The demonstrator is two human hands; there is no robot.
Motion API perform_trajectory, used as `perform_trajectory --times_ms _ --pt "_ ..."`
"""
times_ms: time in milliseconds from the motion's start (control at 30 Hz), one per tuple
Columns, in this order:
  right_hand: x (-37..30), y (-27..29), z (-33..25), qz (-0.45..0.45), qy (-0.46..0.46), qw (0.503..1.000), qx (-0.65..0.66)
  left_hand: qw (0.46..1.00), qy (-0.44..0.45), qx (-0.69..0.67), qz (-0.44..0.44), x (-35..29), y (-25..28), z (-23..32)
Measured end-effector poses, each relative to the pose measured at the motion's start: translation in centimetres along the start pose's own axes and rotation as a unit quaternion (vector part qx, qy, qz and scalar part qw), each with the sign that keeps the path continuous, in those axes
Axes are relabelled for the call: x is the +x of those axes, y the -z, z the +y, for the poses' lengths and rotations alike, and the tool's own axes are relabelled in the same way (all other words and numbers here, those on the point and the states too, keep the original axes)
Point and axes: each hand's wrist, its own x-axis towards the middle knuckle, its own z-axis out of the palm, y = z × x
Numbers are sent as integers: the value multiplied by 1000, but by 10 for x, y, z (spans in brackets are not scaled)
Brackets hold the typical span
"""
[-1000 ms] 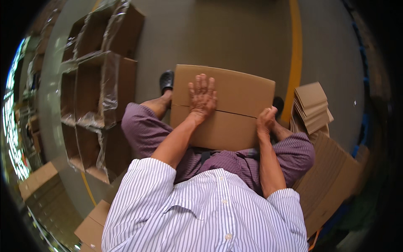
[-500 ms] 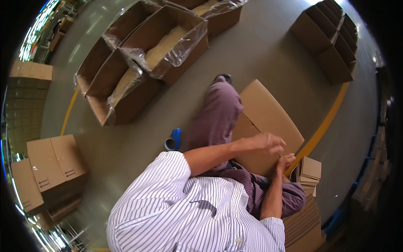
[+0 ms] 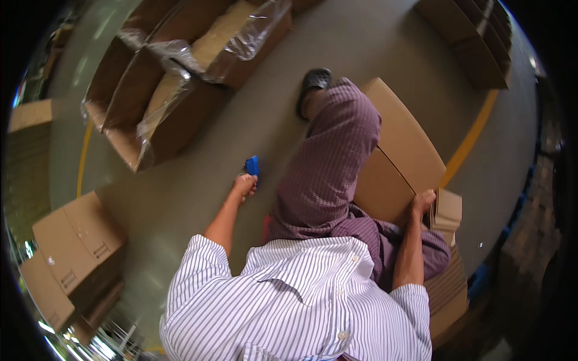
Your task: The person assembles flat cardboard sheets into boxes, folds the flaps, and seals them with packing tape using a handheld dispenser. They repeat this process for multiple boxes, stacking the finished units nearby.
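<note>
My left hand (image 3: 245, 185) is closed round the near end of a blue tape dispenser (image 3: 251, 165) low over the floor; the hand partly hides it. On my right side, a brown cardboard box (image 3: 391, 180) lies tilted beside my bent leg, with a seam running between its flaps. My right hand (image 3: 423, 201) is closed at the box's near right corner, its fingers curled over the edge. My leg in checked purple trousers (image 3: 334, 150) covers the box's left part.
Open cartons with clear plastic liners (image 3: 174, 90) stand at the far left. Closed cartons (image 3: 78, 240) are stacked at the left. Folded cardboard sheets (image 3: 448, 210) lie at my right, near a yellow floor line (image 3: 472, 138). More open boxes (image 3: 466, 45) stand far right.
My left hand has left the box and swung left, closing on the tape dispenser that lay on the floor. My right hand stays at the box's corner. The camera view has shifted.
</note>
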Motion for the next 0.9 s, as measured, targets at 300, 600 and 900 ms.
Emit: perform_trajectory --times_ms 300,600,900 --pt "2 8 -11 -172 61 946 -269 998 50 32 -21 91 -39 -81" --pt "29 66 -67 -141 -383 900 151 995 38 53 -77 110 -22 -71" --pt "13 53 -75 -138 -427 880 155 990 50 -33 -131 92 -49 -54"
